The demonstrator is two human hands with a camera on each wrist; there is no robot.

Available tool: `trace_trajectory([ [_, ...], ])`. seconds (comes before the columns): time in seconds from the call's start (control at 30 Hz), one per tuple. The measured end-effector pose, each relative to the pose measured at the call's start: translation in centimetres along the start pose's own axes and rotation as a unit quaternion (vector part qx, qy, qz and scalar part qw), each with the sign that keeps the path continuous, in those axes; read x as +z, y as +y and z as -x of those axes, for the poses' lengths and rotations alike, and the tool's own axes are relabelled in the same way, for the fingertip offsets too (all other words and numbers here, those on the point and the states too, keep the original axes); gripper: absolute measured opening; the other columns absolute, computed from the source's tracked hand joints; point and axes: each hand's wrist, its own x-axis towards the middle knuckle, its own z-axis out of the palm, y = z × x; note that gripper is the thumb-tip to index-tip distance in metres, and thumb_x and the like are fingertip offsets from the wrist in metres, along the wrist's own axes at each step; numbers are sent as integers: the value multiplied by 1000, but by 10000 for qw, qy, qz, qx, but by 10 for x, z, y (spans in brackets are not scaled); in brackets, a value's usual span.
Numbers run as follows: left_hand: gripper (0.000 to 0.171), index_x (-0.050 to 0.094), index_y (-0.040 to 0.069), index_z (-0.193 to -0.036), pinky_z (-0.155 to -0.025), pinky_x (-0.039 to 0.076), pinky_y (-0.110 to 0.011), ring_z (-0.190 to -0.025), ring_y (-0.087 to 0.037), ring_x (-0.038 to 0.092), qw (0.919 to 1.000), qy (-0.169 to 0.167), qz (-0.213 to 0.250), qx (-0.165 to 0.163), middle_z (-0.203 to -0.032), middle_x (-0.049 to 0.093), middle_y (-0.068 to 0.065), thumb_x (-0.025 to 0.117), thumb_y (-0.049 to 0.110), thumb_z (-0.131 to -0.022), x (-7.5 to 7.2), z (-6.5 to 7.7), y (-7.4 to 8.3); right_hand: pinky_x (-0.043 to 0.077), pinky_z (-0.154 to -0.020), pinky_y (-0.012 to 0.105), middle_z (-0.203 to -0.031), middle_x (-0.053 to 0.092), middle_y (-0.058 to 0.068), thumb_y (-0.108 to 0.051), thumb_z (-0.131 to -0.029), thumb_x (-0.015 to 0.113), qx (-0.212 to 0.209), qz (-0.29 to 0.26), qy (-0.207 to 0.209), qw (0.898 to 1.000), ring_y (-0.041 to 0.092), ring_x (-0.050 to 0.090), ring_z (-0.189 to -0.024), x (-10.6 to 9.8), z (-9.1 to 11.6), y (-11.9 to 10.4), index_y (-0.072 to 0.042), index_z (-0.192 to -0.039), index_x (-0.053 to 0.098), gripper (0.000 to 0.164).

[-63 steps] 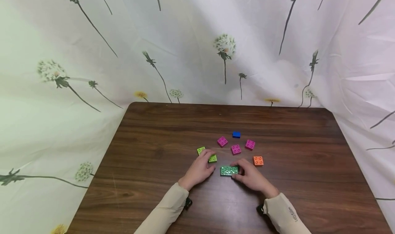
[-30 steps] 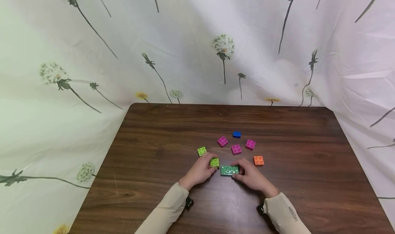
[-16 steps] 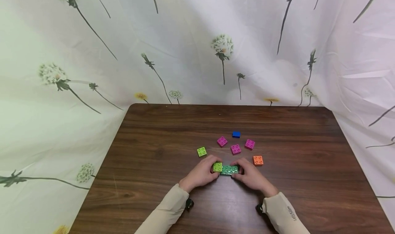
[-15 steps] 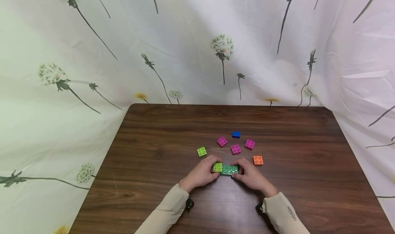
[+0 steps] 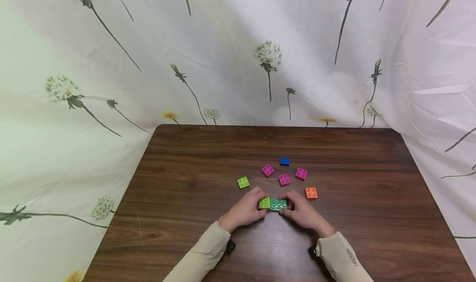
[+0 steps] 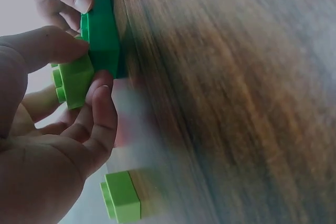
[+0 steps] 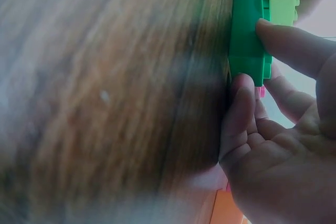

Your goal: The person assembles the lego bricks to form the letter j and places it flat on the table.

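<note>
My left hand point(image 5: 245, 207) pinches a lime green toy building brick point(image 5: 264, 202) between thumb and fingers, over the left end of a longer dark green brick point(image 5: 278, 204). In the left wrist view the lime brick point(image 6: 76, 77) lies against the studded side of the green brick point(image 6: 105, 35), jutting past its end. Whether the studs are fully joined I cannot tell. The right hand point(image 5: 303, 211) grips the green brick's right end, thumb point(image 7: 294, 45) on its near side, and holds it on the table.
A second lime brick point(image 5: 243, 182) lies beyond my left hand. Three magenta bricks, one of them this nearest brick point(image 5: 284, 180), sit farther back, with a blue brick point(image 5: 284, 162) behind them. An orange brick point(image 5: 311, 193) is close to my right hand. Dark wooden table point(image 5: 186, 240) beneath.
My left hand has picked up the nearer lime brick and brought it right, onto the green brick's left end, shifting slightly farther right since half a second ago. My right hand stays in place.
</note>
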Motion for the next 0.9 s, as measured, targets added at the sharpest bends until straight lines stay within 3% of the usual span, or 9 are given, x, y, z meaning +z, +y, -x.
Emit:
trace_trajectory([
  [0.33,38,61,8,-122,-80,44,-19,-90,-7,49,9998,-7,-174,-45,-109,52,0,67,16,-85,2,0,2,39,-65,22,-95,54,1,-14,-85,72,29,-34,-27,10000,11,46,-77,1,-1,1,-14,-112,63,29],
  [0.9,29,64,9,-113,-79,44,-19,-88,-4,51,9998,181,35,37,-104,56,2,71,21,-87,8,-3,-1,40,-66,23,-96,55,1,-14,-85,72,96,-21,-59,9999,13,47,-78,-1,0,-2,-14,-114,63,30],
])
